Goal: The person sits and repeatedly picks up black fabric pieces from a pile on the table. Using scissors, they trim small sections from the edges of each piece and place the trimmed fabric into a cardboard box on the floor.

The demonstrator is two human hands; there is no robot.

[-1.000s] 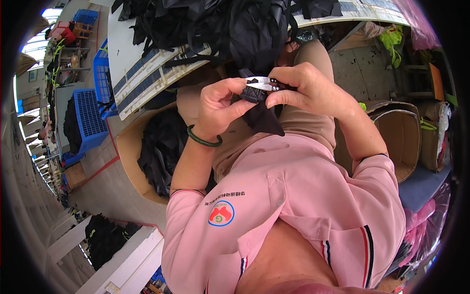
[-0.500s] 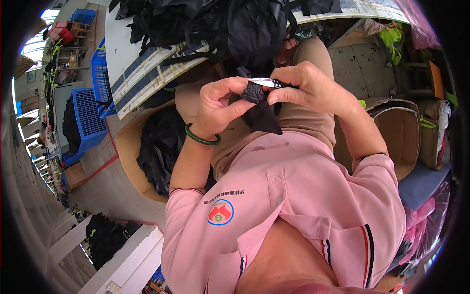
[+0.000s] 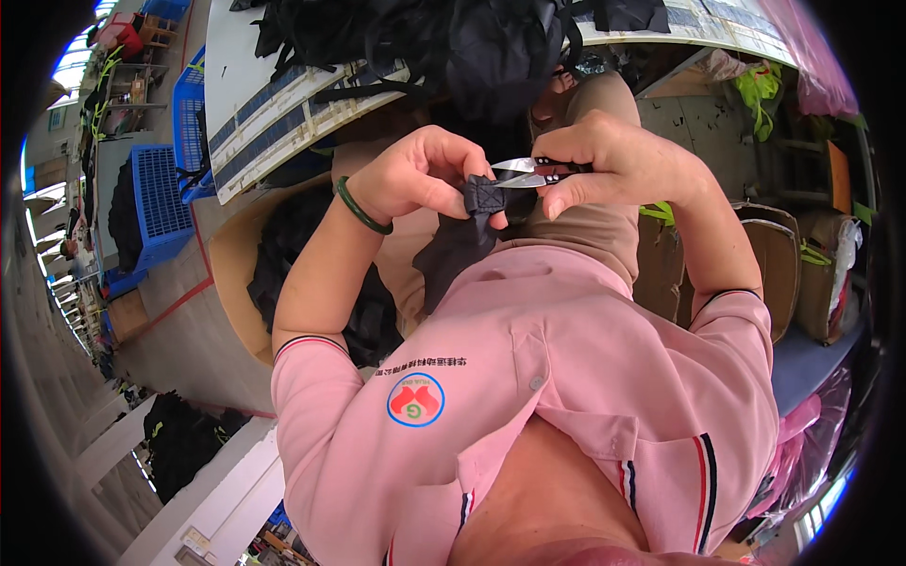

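Between the fingers of my left hand is a black fabric strap with a stitched square at its end. The rest of that black cloth hangs down over my lap. My right hand grips small thread snips, whose two pointed silver blades stand apart. The lower blade's tip reaches the edge of the stitched end; whether a thread lies between the blades is too small to tell. A dark green bangle circles my left wrist.
Black fabric pieces are heaped on the worktable ahead of me. A cardboard box with black cloth stands at my left, blue plastic crates beyond it. More cardboard boxes are at my right.
The snips' blades have spread apart and now point at the strap's stitched end. My left hand has shifted slightly left, and the hanging cloth has swung left.
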